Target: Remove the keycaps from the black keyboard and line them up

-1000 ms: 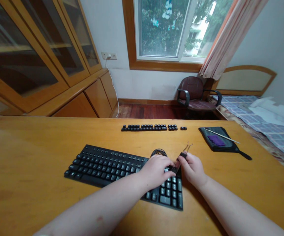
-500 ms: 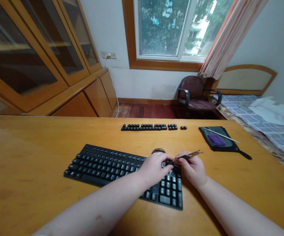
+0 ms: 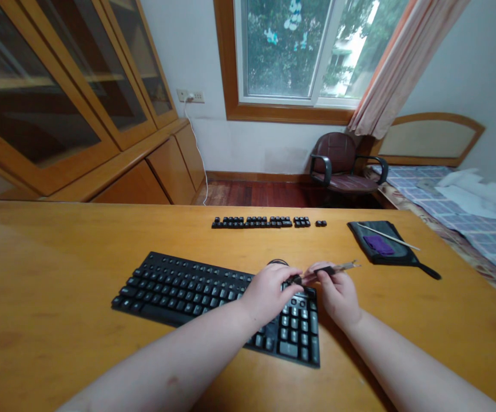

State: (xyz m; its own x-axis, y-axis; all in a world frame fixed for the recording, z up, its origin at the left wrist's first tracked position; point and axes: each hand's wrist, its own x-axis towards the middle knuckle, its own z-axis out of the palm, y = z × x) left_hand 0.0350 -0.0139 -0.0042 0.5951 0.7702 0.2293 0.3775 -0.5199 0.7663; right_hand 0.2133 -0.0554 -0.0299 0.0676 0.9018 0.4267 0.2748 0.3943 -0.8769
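A black keyboard (image 3: pixel 179 289) lies at a slant on the wooden desk, its upper rows of keys bare of caps. Over its top right corner, my left hand (image 3: pixel 271 289) pinches a small black keycap (image 3: pixel 296 280) between thumb and fingers. My right hand (image 3: pixel 337 292) grips a keycap puller (image 3: pixel 325 270) by its dark middle; one end points right, and the other touches or nearly touches the keycap. Along the far side of the desk stand rows of removed keycaps (image 3: pixel 256 222). Part of the keyboard is hidden under my left hand and forearm.
A coiled black cable (image 3: pixel 278 262) sits behind the keyboard. To the right lies a dark pouch (image 3: pixel 361 234) with a purple cloth (image 3: pixel 379 245) and a thin pale stick (image 3: pixel 389 236) on it. Beyond the desk are a chair (image 3: pixel 337 163), a bed and a glass-door cabinet.
The puller in my right hand has shifted slightly up and to the right. A dark keycap now shows between my left fingertips, above the keyboard. Everything else lies as before.
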